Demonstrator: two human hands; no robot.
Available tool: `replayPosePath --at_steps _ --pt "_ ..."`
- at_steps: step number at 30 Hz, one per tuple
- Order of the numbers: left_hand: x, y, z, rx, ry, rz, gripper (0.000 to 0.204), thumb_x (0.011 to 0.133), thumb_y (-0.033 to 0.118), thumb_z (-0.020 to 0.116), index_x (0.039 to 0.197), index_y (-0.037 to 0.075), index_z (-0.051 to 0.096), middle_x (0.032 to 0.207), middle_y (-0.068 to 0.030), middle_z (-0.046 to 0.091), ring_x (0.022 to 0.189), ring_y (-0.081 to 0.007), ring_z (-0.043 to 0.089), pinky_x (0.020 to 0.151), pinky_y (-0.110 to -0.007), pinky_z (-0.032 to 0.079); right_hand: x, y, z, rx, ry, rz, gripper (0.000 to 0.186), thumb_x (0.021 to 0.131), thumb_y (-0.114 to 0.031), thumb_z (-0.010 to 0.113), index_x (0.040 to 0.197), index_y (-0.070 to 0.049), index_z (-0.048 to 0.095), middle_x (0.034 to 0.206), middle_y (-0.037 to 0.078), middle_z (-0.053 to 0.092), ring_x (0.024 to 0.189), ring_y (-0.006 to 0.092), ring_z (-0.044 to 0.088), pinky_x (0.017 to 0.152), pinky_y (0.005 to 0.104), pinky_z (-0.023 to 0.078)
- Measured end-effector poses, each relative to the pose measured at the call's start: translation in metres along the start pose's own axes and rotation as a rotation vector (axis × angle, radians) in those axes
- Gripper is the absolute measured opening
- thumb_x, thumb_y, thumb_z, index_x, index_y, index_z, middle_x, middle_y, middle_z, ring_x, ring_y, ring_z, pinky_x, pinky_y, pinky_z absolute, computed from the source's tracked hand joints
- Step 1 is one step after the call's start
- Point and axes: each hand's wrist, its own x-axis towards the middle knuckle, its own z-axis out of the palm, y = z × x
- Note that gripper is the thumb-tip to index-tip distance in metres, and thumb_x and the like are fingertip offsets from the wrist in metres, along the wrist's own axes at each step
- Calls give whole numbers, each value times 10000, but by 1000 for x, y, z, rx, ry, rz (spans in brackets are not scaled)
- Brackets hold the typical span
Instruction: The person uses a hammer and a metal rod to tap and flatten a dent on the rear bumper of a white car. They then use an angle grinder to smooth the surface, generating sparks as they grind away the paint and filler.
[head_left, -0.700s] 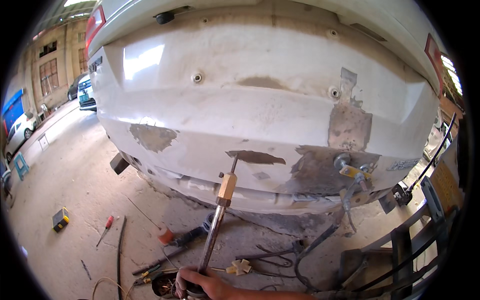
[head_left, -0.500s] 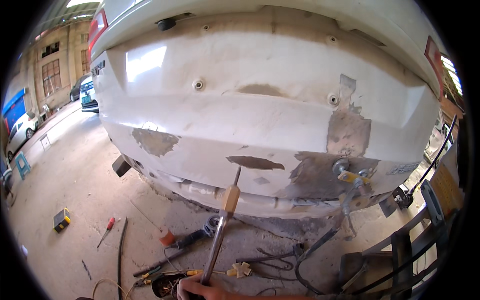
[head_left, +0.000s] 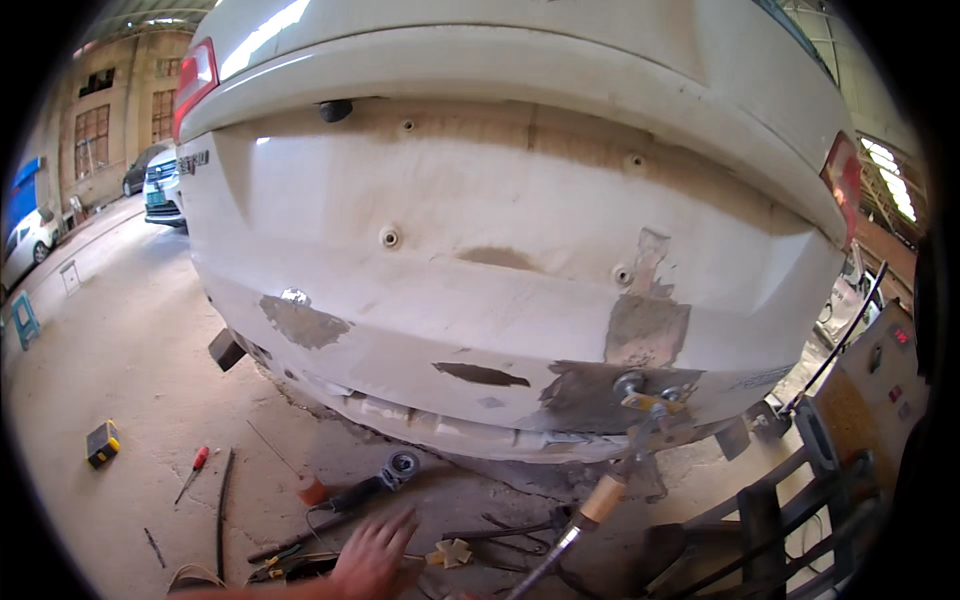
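Observation:
My left hand [head_left: 375, 555] reaches in low over the floor, fingers stretched out and holding nothing. It is beside a pale cross-shaped knob [head_left: 452, 553] and close to an angle grinder [head_left: 385, 482]. A long metal rod tool [head_left: 550, 560] with a copper-coloured block on it slants up to the right; its tip is blurred in front of the clamp. Only a sliver of my right hand [head_left: 468, 596] shows at the lower edge, by the tool's lower end. A yellow-handled clamp [head_left: 650, 402] is fixed to the white car tailgate [head_left: 480, 200], which has several bare, sanded patches.
On the floor lie a yellow-black box [head_left: 102, 444], a red-handled screwdriver [head_left: 192, 474], a dark hose [head_left: 223, 515] and a red-orange-ended rod [head_left: 310, 489]. A machine on a dark frame [head_left: 870, 370] stands at the right, with cables. Other cars are parked far left.
The rod tool has swung right and away from the dark sanded patch. My left hand has come into view; my right hand has dropped almost out of it. The view has tilted up.

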Motion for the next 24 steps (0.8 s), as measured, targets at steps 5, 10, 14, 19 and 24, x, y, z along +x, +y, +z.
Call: replayPosePath --at_steps 5,10,14,19,24 --pt "189 37 -64 494 403 605 678 865 441 486 1379 39 298 1429 -103 314 1325 -223 274 1091 -367 198 -44 38 -25 112 324 -211 512 948 -456 347 672 -63 525 594 74 523 507 172 490 478 297 395" --pt "235 20 -71 855 697 821 647 905 506 342 1396 87 297 1448 -31 298 1345 -155 246 1118 -340 117 -61 34 -25 95 544 -200 531 906 -510 401 665 -51 516 617 113 544 532 193 510 507 294 420" --pt "226 -9 -70 872 718 814 618 895 523 350 1365 122 370 1423 -5 349 1329 -147 280 1112 -334 133 -62 32 -26 84 494 -221 550 893 -544 388 674 -53 502 649 132 551 578 209 521 563 313 436" --pt "211 -41 -75 891 693 752 604 868 537 414 1336 156 422 1409 -5 371 1333 -167 277 1111 -344 137 -60 25 -25 126 430 -229 544 889 -549 390 673 -58 484 639 120 530 601 224 522 594 334 438" --pt "191 -80 -60 760 783 641 661 774 564 565 1238 96 511 1324 -80 469 1290 -231 355 1094 -389 193 -64 18 -23 153 343 -314 482 925 -462 383 679 -59 480 625 111 504 584 225 509 564 330 436"
